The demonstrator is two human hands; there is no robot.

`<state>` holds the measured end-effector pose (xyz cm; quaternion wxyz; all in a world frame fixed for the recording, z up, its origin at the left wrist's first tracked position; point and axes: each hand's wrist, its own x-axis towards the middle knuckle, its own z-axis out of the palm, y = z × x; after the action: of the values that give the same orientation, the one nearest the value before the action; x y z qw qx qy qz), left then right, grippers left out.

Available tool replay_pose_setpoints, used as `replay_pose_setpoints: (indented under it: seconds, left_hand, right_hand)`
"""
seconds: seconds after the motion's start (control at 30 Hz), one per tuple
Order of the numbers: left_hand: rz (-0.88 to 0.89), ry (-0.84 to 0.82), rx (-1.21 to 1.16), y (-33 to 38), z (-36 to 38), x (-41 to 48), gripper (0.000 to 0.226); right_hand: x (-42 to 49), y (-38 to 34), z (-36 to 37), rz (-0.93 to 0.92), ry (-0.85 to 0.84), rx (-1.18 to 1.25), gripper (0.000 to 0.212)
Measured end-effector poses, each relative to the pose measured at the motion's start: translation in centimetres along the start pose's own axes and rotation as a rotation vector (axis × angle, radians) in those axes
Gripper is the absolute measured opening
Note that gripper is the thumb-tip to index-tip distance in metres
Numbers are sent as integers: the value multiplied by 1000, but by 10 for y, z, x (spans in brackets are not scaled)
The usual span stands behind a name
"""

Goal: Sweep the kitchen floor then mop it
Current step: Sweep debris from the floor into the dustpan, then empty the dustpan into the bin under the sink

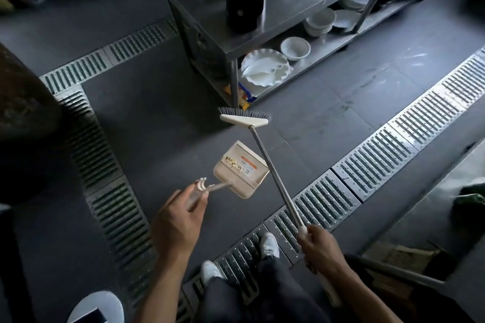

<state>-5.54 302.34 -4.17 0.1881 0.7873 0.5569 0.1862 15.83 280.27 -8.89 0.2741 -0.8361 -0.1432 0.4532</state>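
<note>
Sweeping calls for short strokes here: draw the grit back from under the stainless steel bench [301, 0] toward the beige plastic dustpan [241, 168], its lip kept flat on the dark tiled floor [147, 113]. The right hand [320, 246] is clenched round the pole of the cream-headed, grey-bristled broom [244, 119], and the left hand [181, 217] grips the pan's handle. The broom's long pole runs up and left from that grip. Its head sits by the bench leg, bristles facing underneath.

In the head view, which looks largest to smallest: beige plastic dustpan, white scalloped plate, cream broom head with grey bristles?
beige plastic dustpan
white scalloped plate, nearly alike and farther away, so unsure
cream broom head
</note>
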Motion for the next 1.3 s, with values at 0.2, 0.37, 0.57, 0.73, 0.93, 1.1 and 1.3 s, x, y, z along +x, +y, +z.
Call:
replay_pose_setpoints:
  seconds: [0.2,0.37,0.57,0.73,0.93,1.1,1.3]
  left_hand:
    - [167,-139,-64,56,-4,9,30]
    - [355,-301,-91,69,-7,16,34]
    - [557,-502,-104,52,-13,9,36]
    - [669,-658,-142,46,-12,-19,35]
    - [833,-803,-191,62,-7,-85,34]
    - [931,-902,-196,77,-1,-172,29]
    - [976,-973,-175,101,6,-319,32]
  right_hand:
    - [-35,6,-28,45,54,64,21]
    - [-86,22,-4,148,181,174,20]
    - [-179,61,65,298,327,166,25]
    - [-259,104,123,454,401,269,15]
    - [-333,138,191,655,534,579,7]
    - [-380,187,228,761,634,748,25]
    - [-450,278,239,859,751,942,19]
